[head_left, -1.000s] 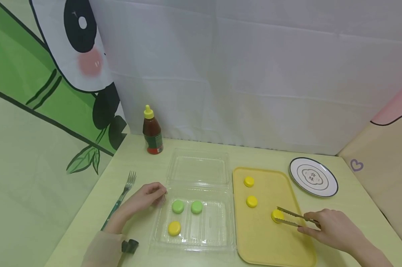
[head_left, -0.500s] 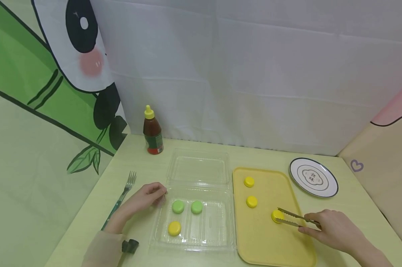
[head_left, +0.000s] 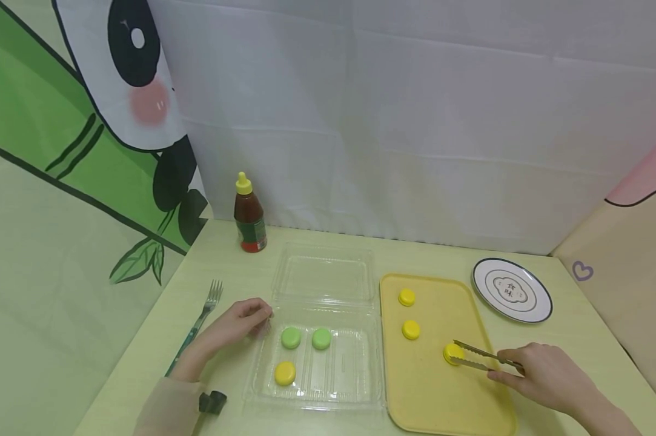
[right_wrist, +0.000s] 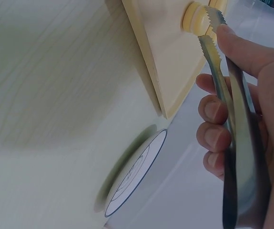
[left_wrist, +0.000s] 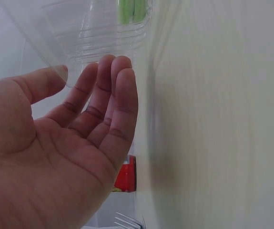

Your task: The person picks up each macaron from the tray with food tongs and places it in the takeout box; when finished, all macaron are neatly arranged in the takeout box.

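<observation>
My right hand [head_left: 548,372] grips metal tongs [right_wrist: 245,143] at the right edge of the yellow tray [head_left: 426,393]. Their serrated tips stand on either side of a yellow macaron [head_left: 450,351], which sits on the tray. Farther left on it lie another yellow macaron [head_left: 411,329] and a third [head_left: 406,297] behind that. At the clear plastic container [head_left: 355,369], my left hand [head_left: 235,324] pinches the left rim between thumb and fingers. Inside the container are a green macaron [head_left: 291,338], a second green macaron [head_left: 321,339] and a yellow macaron [head_left: 285,373].
The container's lid [head_left: 324,275] lies folded back behind it. A fork [head_left: 198,324] rests left of my left forearm. Toward the back left stands a sauce bottle [head_left: 249,221] with a yellow cap. A white plate [head_left: 535,303] with a dark rim lies right of the tray.
</observation>
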The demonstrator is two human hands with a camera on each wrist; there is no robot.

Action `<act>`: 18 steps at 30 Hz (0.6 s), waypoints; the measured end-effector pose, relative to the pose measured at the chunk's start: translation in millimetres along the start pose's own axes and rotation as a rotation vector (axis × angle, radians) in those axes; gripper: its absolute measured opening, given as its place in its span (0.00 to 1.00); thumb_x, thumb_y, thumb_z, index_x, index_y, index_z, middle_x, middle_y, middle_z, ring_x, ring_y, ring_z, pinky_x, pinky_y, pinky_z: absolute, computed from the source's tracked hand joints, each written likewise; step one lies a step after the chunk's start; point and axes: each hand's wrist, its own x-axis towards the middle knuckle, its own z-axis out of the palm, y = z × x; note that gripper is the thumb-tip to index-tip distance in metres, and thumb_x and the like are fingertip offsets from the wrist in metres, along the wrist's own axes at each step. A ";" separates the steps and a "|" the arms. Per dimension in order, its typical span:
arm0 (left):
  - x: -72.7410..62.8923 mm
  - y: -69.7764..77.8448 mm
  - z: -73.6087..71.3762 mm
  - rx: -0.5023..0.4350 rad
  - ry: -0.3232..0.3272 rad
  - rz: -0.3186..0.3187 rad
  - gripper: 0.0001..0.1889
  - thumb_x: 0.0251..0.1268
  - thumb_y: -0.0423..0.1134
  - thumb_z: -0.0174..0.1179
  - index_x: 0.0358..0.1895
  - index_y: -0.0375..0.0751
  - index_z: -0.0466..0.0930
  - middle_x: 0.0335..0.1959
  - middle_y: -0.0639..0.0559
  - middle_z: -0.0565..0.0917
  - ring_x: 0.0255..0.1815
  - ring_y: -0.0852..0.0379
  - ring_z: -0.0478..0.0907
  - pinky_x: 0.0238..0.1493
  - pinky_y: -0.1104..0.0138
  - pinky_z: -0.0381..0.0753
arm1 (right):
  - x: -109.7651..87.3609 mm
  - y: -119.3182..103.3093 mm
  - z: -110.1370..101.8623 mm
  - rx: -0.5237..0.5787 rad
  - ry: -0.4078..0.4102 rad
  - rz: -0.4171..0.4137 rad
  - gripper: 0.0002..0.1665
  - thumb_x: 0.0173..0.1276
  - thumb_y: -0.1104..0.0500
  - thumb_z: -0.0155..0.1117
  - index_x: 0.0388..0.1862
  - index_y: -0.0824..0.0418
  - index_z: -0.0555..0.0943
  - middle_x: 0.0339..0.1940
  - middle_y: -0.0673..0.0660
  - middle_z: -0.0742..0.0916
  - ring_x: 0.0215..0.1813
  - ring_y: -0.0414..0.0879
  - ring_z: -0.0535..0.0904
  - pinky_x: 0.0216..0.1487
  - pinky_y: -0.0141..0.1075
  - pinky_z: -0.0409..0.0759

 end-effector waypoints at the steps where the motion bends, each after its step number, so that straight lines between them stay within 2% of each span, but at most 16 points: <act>1: 0.1 0.0 -0.1 -0.001 -0.001 0.001 0.15 0.78 0.44 0.52 0.46 0.32 0.77 0.33 0.49 0.76 0.37 0.52 0.72 0.38 0.63 0.73 | 0.1 0.2 -0.2 0.000 -0.004 0.002 0.23 0.54 0.42 0.78 0.20 0.36 0.68 0.16 0.33 0.55 0.21 0.28 0.48 0.22 0.28 0.48; 5: 0.3 -0.3 -0.1 -0.009 -0.003 0.006 0.15 0.78 0.44 0.53 0.46 0.31 0.77 0.33 0.48 0.76 0.36 0.52 0.72 0.38 0.64 0.73 | 0.0 0.7 -0.6 -0.002 -0.018 0.006 0.21 0.54 0.41 0.78 0.22 0.36 0.70 0.16 0.33 0.56 0.20 0.28 0.49 0.22 0.27 0.48; 18: -1.3 0.6 1.3 -0.015 0.005 -0.013 0.14 0.79 0.43 0.52 0.46 0.33 0.77 0.33 0.49 0.76 0.37 0.52 0.71 0.38 0.62 0.72 | 0.9 2.2 -3.7 0.003 0.024 -0.035 0.29 0.54 0.44 0.79 0.19 0.37 0.62 0.18 0.33 0.52 0.21 0.28 0.46 0.22 0.27 0.47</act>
